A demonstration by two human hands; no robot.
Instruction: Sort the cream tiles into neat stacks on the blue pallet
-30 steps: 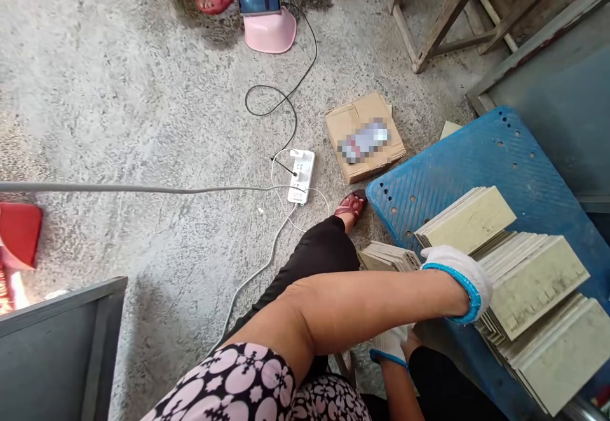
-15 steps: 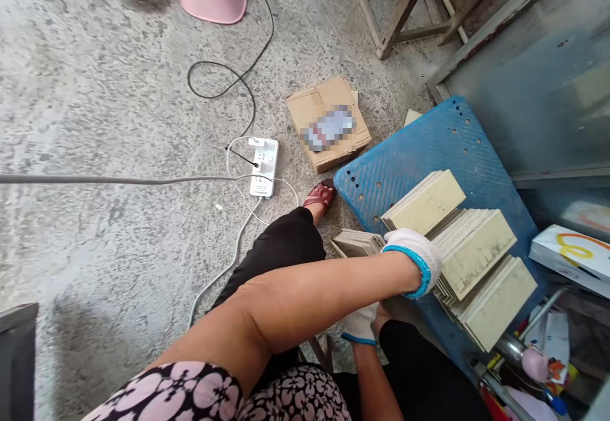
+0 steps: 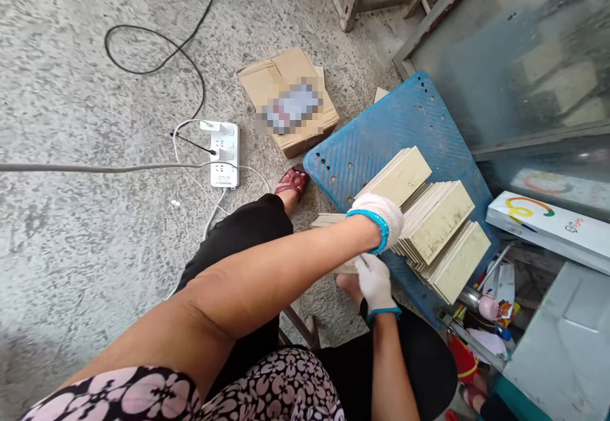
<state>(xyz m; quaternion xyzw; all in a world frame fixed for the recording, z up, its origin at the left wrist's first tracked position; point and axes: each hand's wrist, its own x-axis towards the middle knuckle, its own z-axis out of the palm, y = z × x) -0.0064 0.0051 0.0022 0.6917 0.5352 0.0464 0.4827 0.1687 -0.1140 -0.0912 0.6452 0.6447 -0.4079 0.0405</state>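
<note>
My left hand (image 3: 380, 216), in a white glove with a blue cuff, reaches across my knee and lies on the near end of the pale tile stacks (image 3: 431, 218). These stacks lean in rows on a blue perforated board (image 3: 381, 132). The fingers curl over the tile edges and are hidden. My right hand (image 3: 373, 282), gloved the same way, sits just under the left wrist and grips the edge of a tile (image 3: 345, 267). A smaller tile pile (image 3: 326, 220) lies by my knee.
A cardboard box (image 3: 288, 100) and a white power strip (image 3: 223, 154) with cables lie on the concrete floor. A grey cable (image 3: 95, 168) runs in from the left. A white carton (image 3: 548, 221), tools and a glass-fronted frame (image 3: 505, 59) crowd the right side.
The view has swung right and down. My right hand has risen from beside my thigh to just under the left wrist. My left hand has stayed on the tile stacks.
</note>
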